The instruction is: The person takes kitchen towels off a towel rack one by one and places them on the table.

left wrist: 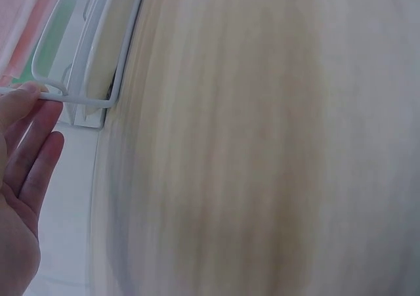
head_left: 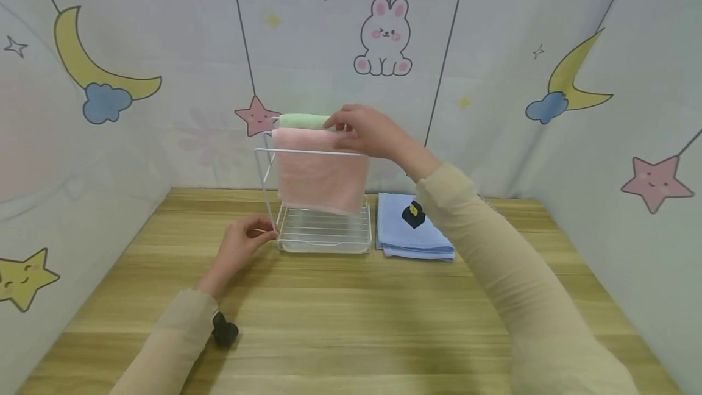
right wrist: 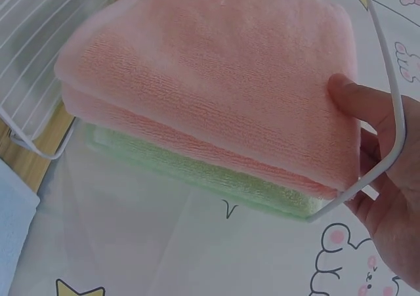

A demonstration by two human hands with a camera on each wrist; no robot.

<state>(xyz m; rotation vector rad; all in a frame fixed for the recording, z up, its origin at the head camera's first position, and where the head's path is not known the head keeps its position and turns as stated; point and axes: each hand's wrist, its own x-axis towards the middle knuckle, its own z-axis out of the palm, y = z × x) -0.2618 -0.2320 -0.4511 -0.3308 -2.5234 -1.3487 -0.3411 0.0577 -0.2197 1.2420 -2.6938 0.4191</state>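
A white wire rack (head_left: 310,152) stands on the table, with a pink towel (head_left: 323,178) draped over one bar and a green towel (head_left: 301,121) over the bar behind. My left hand (head_left: 241,245) pinches the rack's lower left post between thumb and fingers, as the left wrist view also shows. Up at the top right end, my right hand (head_left: 370,131) holds the pink towel's upper edge. Its thumb (right wrist: 354,96) lies on the front of the cloth, while the other fingers are partly hidden behind the towel and the rack's side wire.
At the rack's base is a wire shelf over a pale tray (head_left: 323,247). A folded blue towel (head_left: 397,236) lies just right of it, partly under my right forearm. Printed fabric walls (head_left: 203,29) enclose the wooden table (head_left: 351,322) at the back and sides.
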